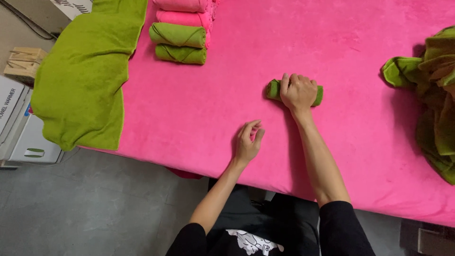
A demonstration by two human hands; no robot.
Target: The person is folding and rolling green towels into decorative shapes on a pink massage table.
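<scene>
Here we gripped the rolled green towel [274, 90] with our right hand [298, 91]; left hand [248, 142] lay empty, loosely curled; easing off could unroll it.

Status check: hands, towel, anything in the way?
Right hand clamped on rolled green towel. Left hand empty, fingers curled, resting on pink cover. Nothing in the way.

bare pink table [199, 109] between rolled towels [179, 42] and loose green pile [433, 95].
</scene>
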